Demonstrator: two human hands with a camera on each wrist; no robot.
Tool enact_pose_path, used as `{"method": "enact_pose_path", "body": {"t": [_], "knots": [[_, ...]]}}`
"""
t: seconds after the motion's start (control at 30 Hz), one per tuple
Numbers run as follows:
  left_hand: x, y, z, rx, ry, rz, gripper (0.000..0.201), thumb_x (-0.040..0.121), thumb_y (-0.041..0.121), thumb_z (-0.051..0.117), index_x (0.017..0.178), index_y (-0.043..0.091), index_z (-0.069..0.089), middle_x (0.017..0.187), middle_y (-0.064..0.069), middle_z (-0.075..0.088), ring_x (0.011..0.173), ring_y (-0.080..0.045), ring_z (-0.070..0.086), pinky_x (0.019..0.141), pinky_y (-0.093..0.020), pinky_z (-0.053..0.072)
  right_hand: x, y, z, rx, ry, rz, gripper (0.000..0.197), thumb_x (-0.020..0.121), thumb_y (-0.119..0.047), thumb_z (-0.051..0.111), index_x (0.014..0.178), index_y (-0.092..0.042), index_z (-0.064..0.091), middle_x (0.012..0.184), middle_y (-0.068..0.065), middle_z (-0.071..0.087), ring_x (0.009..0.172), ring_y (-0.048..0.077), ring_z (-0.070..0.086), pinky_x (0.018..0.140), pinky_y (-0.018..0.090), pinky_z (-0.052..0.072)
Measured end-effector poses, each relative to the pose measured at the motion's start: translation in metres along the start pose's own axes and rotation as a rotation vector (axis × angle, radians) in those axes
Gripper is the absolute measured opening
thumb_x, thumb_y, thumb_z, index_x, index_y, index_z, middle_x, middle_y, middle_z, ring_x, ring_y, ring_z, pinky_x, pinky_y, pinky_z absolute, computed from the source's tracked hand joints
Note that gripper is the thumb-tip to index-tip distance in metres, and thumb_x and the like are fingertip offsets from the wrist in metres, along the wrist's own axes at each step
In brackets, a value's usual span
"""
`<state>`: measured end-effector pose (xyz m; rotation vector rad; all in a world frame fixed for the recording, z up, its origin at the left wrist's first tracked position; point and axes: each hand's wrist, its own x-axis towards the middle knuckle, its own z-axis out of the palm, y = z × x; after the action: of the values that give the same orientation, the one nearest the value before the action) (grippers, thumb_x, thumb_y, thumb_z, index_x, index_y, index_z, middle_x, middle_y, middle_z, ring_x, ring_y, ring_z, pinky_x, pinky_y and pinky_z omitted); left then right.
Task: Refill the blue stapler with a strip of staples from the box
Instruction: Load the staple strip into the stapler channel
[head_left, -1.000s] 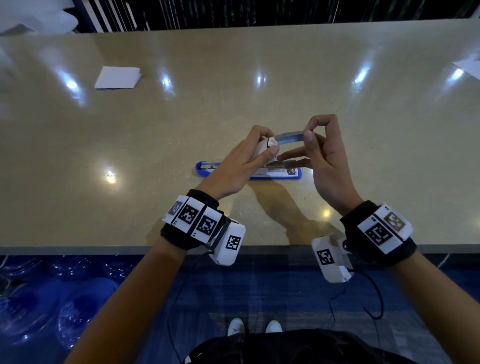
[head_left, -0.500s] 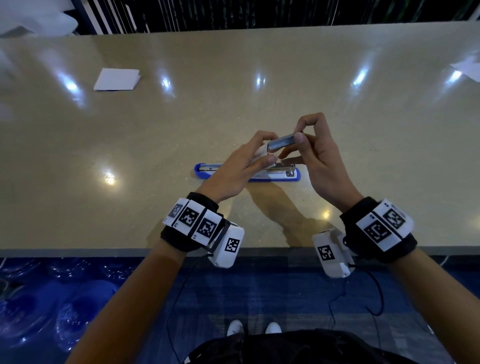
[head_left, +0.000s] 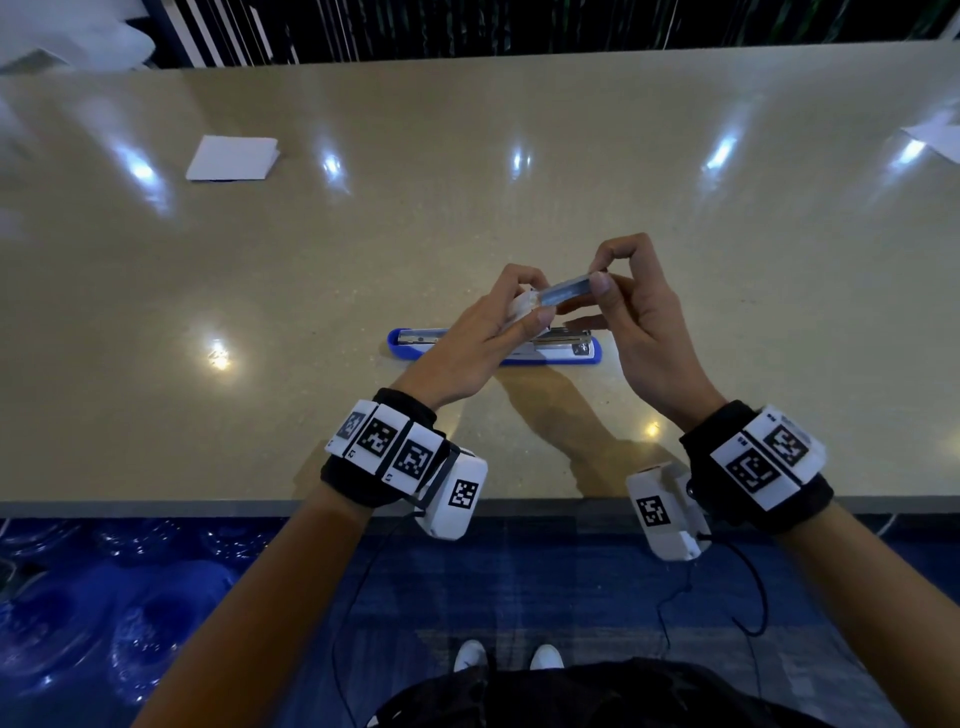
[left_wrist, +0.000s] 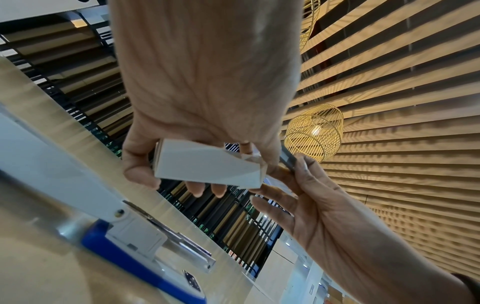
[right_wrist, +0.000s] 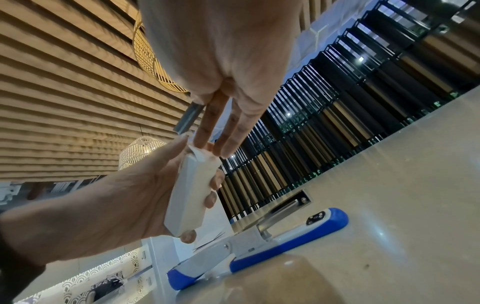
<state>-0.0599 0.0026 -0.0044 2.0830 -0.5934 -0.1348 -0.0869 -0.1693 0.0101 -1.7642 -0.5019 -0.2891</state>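
Note:
The blue stapler (head_left: 584, 352) (left_wrist: 135, 263) (right_wrist: 298, 236) lies opened out on the beige table (head_left: 727, 312), its metal channel showing, directly under my hands. My left hand (head_left: 483, 338) grips the small white staple box (head_left: 521, 307) (left_wrist: 207, 164) (right_wrist: 189, 191) above the stapler. A grey strip of staples (head_left: 566, 288) (left_wrist: 287, 158) (right_wrist: 188, 118) sticks out of the box's right end. My right hand (head_left: 644, 322) pinches the strip's far end between thumb and bent index finger, its other fingers straight beneath the box.
A white stack of paper (head_left: 231, 158) lies at the far left of the table and another sheet (head_left: 935, 135) at the right edge. The table's front edge (head_left: 156, 506) runs just under my wrists.
My right hand has shifted slightly left with the strip, closer to the box. Both hands sit a little lower in view. The stapler has not moved.

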Motion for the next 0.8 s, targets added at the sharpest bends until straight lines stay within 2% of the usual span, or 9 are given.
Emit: {"method": "enact_pose_path", "body": {"t": [0.1, 0.2, 0.33, 0.53, 0.7, 0.8], "knots": [[0.0000, -0.0016, 0.0021, 0.032, -0.010, -0.001, 0.013, 0.102, 0.038, 0.031, 0.114, 0.035, 0.034, 0.100, -0.005, 0.057, 0.085, -0.016, 0.053, 0.076, -0.029, 0.043, 0.0010, 0.0000, -0.0003, -0.041, 0.003, -0.006, 0.017, 0.101, -0.016, 0.036, 0.096, -0.032, 0.036, 0.085, 0.002, 0.064, 0.082, 0.018, 0.071, 0.070, 0.027, 0.060], [0.0006, -0.0039, 0.0029, 0.045, 0.003, -0.016, 0.011, 0.103, 0.038, 0.028, 0.113, 0.039, 0.033, 0.101, -0.001, 0.053, 0.089, -0.017, 0.049, 0.079, -0.030, 0.037, 0.0014, 0.0014, 0.0001, -0.046, 0.006, -0.010, 0.017, 0.101, -0.015, 0.036, 0.095, -0.032, 0.037, 0.084, -0.003, 0.063, 0.081, 0.015, 0.071, 0.071, 0.025, 0.060], [0.0016, -0.0068, 0.0016, 0.064, -0.005, -0.026, 0.011, 0.098, 0.043, 0.031, 0.109, 0.044, 0.034, 0.108, -0.007, 0.058, 0.098, -0.026, 0.054, 0.087, -0.042, 0.045, 0.0007, 0.0039, 0.0015, -0.045, 0.014, 0.000, 0.018, 0.101, -0.016, 0.036, 0.096, -0.033, 0.037, 0.086, -0.004, 0.064, 0.084, 0.016, 0.071, 0.073, 0.023, 0.059], [0.0039, -0.0071, -0.0017, 0.070, 0.006, -0.016, 0.014, 0.098, 0.040, 0.040, 0.112, 0.036, 0.040, 0.101, -0.015, 0.057, 0.091, -0.027, 0.053, 0.079, -0.042, 0.045, 0.0019, 0.0067, 0.0022, -0.078, 0.009, 0.008, 0.017, 0.101, -0.017, 0.036, 0.096, -0.033, 0.036, 0.085, -0.006, 0.062, 0.089, 0.019, 0.070, 0.082, 0.032, 0.059], [0.0039, -0.0064, -0.0029, 0.065, -0.026, -0.022, 0.030, 0.091, 0.052, 0.045, 0.116, 0.036, 0.040, 0.100, -0.008, 0.057, 0.095, -0.027, 0.054, 0.084, -0.046, 0.047, 0.0027, 0.0053, 0.0002, -0.113, -0.012, -0.025, 0.018, 0.101, -0.016, 0.037, 0.097, -0.034, 0.036, 0.092, 0.019, 0.062, 0.090, 0.026, 0.069, 0.080, 0.043, 0.058], [0.0037, -0.0068, -0.0035, 0.079, -0.037, -0.038, 0.038, 0.088, 0.055, 0.048, 0.119, 0.036, 0.039, 0.110, -0.004, 0.059, 0.105, -0.025, 0.055, 0.093, -0.048, 0.047, 0.0040, 0.0055, -0.0005, -0.116, -0.018, -0.022, 0.017, 0.101, -0.017, 0.037, 0.097, -0.034, 0.037, 0.089, 0.015, 0.063, 0.089, 0.024, 0.070, 0.081, 0.042, 0.059]]}}
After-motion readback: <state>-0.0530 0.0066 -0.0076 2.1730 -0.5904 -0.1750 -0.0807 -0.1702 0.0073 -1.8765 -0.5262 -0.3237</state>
